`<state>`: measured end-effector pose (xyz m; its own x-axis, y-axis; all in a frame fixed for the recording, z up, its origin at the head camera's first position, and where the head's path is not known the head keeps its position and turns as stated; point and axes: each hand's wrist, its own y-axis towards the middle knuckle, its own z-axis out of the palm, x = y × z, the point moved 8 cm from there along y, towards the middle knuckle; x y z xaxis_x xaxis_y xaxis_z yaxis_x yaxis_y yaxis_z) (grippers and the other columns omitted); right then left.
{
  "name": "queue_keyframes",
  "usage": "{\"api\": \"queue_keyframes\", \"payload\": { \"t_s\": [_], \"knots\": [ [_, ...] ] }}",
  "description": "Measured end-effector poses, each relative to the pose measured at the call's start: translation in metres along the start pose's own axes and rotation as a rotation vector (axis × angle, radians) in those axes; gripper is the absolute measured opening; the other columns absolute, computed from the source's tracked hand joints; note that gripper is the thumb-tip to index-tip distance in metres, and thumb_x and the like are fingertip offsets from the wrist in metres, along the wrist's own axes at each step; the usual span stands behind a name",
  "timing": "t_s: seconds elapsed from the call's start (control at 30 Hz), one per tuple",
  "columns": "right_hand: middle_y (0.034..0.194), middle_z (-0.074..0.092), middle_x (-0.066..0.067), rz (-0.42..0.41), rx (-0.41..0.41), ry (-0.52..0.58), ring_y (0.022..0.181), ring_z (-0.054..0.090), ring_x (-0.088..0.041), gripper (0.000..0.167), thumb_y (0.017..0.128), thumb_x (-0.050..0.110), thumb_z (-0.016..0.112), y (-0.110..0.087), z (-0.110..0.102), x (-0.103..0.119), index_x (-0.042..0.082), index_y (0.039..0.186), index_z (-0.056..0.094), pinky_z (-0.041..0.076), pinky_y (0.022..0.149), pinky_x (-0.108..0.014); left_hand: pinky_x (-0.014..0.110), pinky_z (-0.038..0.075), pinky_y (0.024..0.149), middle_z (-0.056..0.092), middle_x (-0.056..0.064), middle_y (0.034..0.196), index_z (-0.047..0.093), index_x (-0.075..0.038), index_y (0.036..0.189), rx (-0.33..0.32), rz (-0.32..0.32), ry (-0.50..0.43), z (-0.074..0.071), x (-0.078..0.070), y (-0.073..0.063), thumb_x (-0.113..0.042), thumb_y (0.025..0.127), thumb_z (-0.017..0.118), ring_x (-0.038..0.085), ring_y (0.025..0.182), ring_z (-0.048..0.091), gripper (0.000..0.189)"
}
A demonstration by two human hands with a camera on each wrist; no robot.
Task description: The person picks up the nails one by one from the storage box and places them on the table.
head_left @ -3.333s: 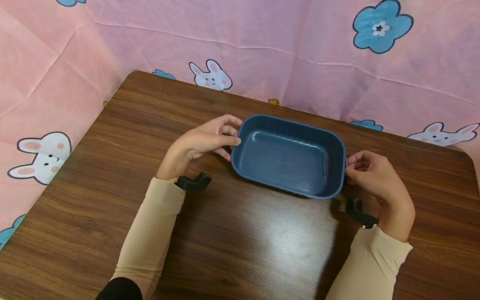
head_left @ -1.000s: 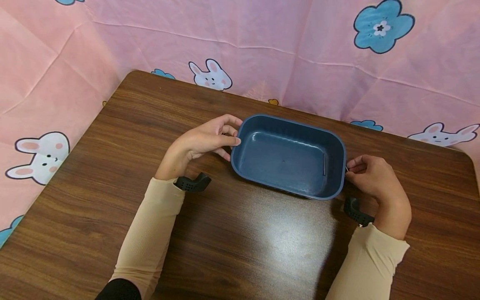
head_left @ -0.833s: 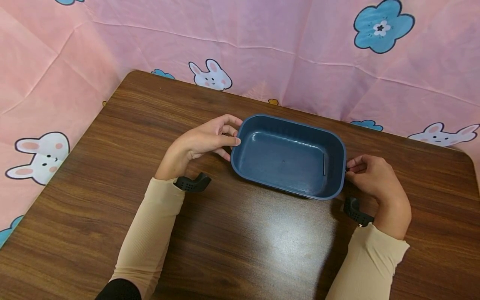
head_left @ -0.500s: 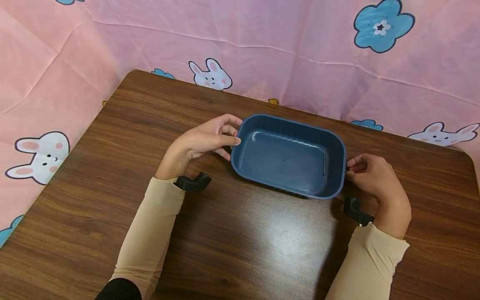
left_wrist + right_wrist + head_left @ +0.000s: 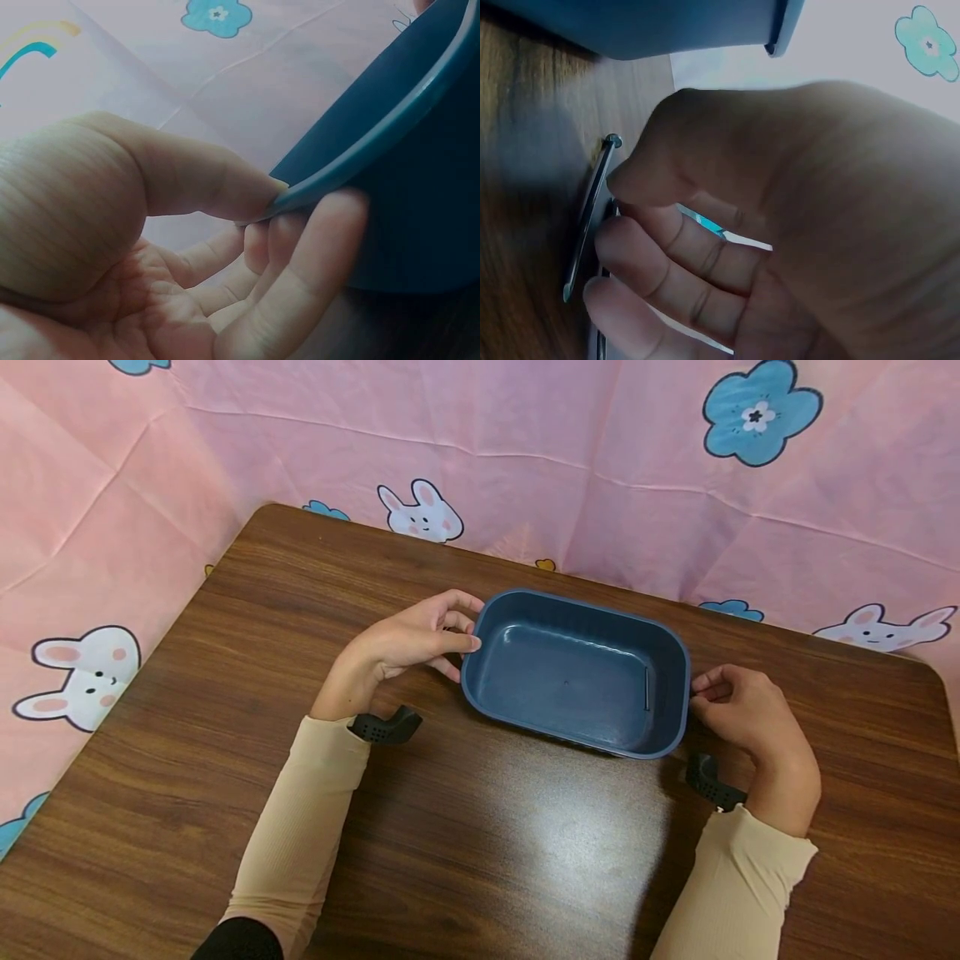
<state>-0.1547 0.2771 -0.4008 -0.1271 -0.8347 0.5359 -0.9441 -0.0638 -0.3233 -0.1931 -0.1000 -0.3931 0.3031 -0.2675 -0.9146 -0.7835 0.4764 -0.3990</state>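
A blue rectangular plastic basin [image 5: 566,685] with rounded corners stands on the table, a slim dark strip [image 5: 647,689] visible inside its right end. My left hand [image 5: 420,631] pinches the basin's left rim, thumb on top and fingers below, clearest in the left wrist view. At the basin's right end, my right hand [image 5: 750,706] has its thumb and fingers curled together. In the right wrist view a thin metal rod [image 5: 589,217] with a small knobbed end lies at those fingertips. A second dark rod runs partly hidden behind the fingers.
The brown wooden table [image 5: 450,843] has a back edge close behind the basin. A pink cloth [image 5: 525,443] printed with rabbits and flowers hangs behind and to the left. Each wrist wears a black camera mount [image 5: 386,725].
Since the first frame, my right hand has shifted slightly left, and the silver glint at its fingertips no longer shows in the head view. Basin and left hand stay put.
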Motion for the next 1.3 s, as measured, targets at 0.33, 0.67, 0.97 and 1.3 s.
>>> {"api": "queue_keyframes", "payload": {
  "t_s": [0.33, 0.67, 0.97, 1.3],
  "knots": [
    [0.112, 0.074, -0.028, -0.04, -0.034, -0.018, 0.094, 0.067, -0.029, 0.029, 0.101, 0.015, 0.058, -0.001, -0.003, 0.006, -0.005, 0.118, 0.071, 0.048, 0.072, -0.027, 0.04, 0.068, 0.073, 0.059, 0.022, 0.123, 0.038, -0.005, 0.152, 0.007, -0.002, -0.003, 0.002, 0.002, 0.0, -0.004, 0.102, 0.062, 0.026, 0.097, 0.069, 0.055],
    [0.108, 0.074, -0.024, -0.05, -0.147, 0.061, 0.07, 0.058, -0.001, 0.033, 0.102, 0.023, 0.059, -0.005, -0.014, 0.012, -0.003, 0.12, 0.069, 0.05, 0.058, -0.021, 0.042, 0.068, 0.075, 0.058, 0.023, 0.124, 0.039, -0.006, 0.151, 0.004, 0.001, 0.008, 0.001, 0.0, -0.001, -0.005, 0.103, 0.063, 0.029, 0.1, 0.068, 0.054],
    [0.106, 0.075, -0.024, -0.07, -0.2, 0.072, 0.066, 0.055, 0.007, 0.031, 0.101, 0.021, 0.059, -0.007, -0.019, 0.016, -0.003, 0.118, 0.07, 0.048, 0.058, -0.016, 0.041, 0.068, 0.074, 0.058, 0.024, 0.126, 0.039, -0.006, 0.151, 0.004, -0.001, 0.005, 0.001, -0.002, 0.0, -0.005, 0.102, 0.063, 0.031, 0.101, 0.068, 0.055],
    [0.09, 0.069, 0.005, -0.09, -0.241, 0.213, 0.067, 0.062, 0.01, 0.032, 0.102, 0.02, 0.06, -0.009, -0.026, 0.024, -0.003, 0.123, 0.068, 0.053, 0.062, -0.01, 0.042, 0.068, 0.076, 0.058, 0.023, 0.124, 0.038, -0.006, 0.151, 0.008, -0.001, -0.011, 0.001, 0.001, -0.001, -0.006, 0.103, 0.062, 0.03, 0.101, 0.068, 0.054]
  ]
}}
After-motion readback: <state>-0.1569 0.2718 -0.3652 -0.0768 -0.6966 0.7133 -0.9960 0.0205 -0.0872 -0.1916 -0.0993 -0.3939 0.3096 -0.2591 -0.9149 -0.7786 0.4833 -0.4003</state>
